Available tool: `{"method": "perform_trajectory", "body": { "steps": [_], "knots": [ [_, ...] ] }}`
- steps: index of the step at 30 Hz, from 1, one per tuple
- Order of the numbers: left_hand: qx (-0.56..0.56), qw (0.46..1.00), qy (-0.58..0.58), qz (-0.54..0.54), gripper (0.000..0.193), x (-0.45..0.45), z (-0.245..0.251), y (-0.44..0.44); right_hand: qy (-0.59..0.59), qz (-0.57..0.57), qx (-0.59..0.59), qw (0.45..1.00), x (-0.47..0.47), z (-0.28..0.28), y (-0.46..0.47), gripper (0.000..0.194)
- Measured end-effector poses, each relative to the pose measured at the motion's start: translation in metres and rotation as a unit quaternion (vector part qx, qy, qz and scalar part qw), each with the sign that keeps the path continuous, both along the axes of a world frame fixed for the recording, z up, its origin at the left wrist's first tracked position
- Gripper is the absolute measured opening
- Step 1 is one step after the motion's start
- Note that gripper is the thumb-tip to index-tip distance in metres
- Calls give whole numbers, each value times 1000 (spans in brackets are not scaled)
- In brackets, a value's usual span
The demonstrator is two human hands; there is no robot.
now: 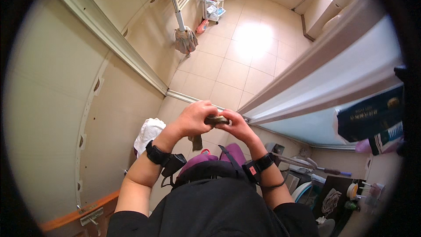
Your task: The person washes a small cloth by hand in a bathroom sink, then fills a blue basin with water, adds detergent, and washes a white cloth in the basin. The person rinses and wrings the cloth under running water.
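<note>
Both hands are raised in front of my body, close together. My left hand (198, 117) and my right hand (237, 125) grip a dark greenish-brown cloth (217, 120) between them, bunched where the fingers meet. One end of it hangs down below my left hand. Its exact kind cannot be told. Each wrist wears a black strap with a small device on it.
A metal door track (184, 96) crosses the tiled floor. Beyond it a mop (186, 41) leans by the wall near a white shelf cart (215, 1). A frosted sliding door (306, 115) stands at right, a cluttered dark counter (332, 197) lower right, a white towel (149, 133) at left.
</note>
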State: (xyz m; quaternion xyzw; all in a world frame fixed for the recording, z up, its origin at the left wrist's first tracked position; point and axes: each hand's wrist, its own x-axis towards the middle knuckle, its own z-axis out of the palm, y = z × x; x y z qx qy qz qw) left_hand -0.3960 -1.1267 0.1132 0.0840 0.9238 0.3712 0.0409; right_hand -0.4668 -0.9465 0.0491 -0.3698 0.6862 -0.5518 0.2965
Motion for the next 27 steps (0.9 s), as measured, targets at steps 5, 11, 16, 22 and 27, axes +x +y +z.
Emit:
{"method": "perform_trajectory", "body": {
  "steps": [5, 11, 16, 22, 27],
  "knots": [
    [23, 994, 87, 63, 20, -72, -6, -60, 81, -41, -61, 994, -82, -10, -64, 13],
    [145, 976, 39, 156, 20, -193, -2, -102, -112, -112, -81, 984, -195, -29, -141, 14],
    [109, 984, 36, 134, 20, -312, -11, -147, 68, -132, -59, 987, -310, -50, -180, 15],
    [182, 970, -91, 130, 23, -406, -31, -192, 88, -150, 28, 984, -397, -69, -179, 16],
    [248, 947, -182, 91, 24, -490, -49, -234, -23, -73, 144, 987, -458, -86, -187, 28]
  ]
}}
